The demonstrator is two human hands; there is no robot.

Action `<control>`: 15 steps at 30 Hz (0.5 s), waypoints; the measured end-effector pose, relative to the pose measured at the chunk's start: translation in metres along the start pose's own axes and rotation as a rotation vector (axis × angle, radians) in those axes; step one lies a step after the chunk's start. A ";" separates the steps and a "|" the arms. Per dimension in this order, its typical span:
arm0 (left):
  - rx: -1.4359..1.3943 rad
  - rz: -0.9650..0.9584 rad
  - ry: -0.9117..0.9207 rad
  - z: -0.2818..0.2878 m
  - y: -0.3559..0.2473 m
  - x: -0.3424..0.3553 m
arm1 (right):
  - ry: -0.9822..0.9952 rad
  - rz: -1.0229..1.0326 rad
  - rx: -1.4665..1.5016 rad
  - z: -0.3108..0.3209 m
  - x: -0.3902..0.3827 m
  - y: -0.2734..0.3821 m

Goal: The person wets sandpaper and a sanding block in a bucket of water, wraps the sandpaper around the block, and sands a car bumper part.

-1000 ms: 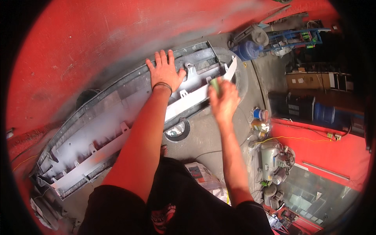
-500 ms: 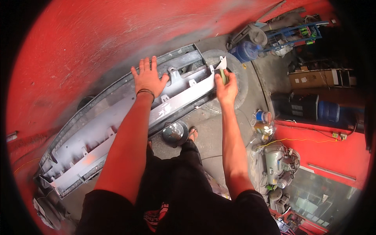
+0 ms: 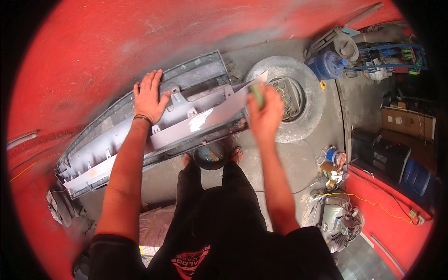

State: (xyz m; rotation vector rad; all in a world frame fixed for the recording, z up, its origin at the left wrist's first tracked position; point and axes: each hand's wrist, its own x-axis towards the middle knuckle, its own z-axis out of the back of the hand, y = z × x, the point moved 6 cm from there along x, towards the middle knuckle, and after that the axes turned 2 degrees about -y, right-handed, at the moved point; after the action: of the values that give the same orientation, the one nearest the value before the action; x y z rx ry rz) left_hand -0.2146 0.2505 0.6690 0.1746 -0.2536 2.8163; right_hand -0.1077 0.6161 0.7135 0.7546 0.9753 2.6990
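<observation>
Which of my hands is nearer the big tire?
Right: your right hand appears over the left side of the tire; your left hand is farther left, on the panel.

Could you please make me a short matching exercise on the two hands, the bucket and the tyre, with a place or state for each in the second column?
Column one
1. Left hand
2. Bucket
3. Right hand
4. Tyre

Column two
A. Between the person's feet
B. Grey ring, lying on its side
C. Spread on the panel
D. Closed on a green pad

Right pairs: 1-C, 2-A, 3-D, 4-B
</observation>
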 end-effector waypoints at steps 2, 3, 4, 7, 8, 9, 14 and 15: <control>0.033 0.006 0.010 0.004 0.004 -0.004 | 0.043 0.054 0.028 0.008 -0.020 0.023; 0.023 0.003 0.010 0.003 0.006 -0.006 | 0.113 0.088 0.044 0.010 -0.023 0.030; 0.014 0.000 0.008 0.002 0.007 -0.008 | 0.182 0.123 0.060 0.007 -0.024 0.033; 0.003 -0.016 0.029 -0.001 -0.004 -0.001 | 0.055 -0.006 0.023 -0.007 0.041 -0.052; -0.005 -0.013 0.030 0.000 -0.003 0.000 | -0.026 -0.066 0.084 -0.008 0.058 -0.063; -0.004 -0.021 0.031 0.001 -0.004 0.001 | -0.027 -0.062 0.087 -0.008 0.057 -0.063; 0.012 0.022 0.046 0.006 0.002 -0.006 | -0.003 -0.013 0.098 0.002 0.016 -0.035; 0.013 0.013 0.041 0.006 0.000 -0.004 | 0.003 0.022 0.075 0.002 0.029 -0.038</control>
State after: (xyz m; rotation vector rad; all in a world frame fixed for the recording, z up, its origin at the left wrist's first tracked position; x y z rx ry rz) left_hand -0.2107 0.2481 0.6743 0.1190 -0.2285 2.8314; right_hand -0.1315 0.6559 0.7016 0.7792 1.0801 2.6962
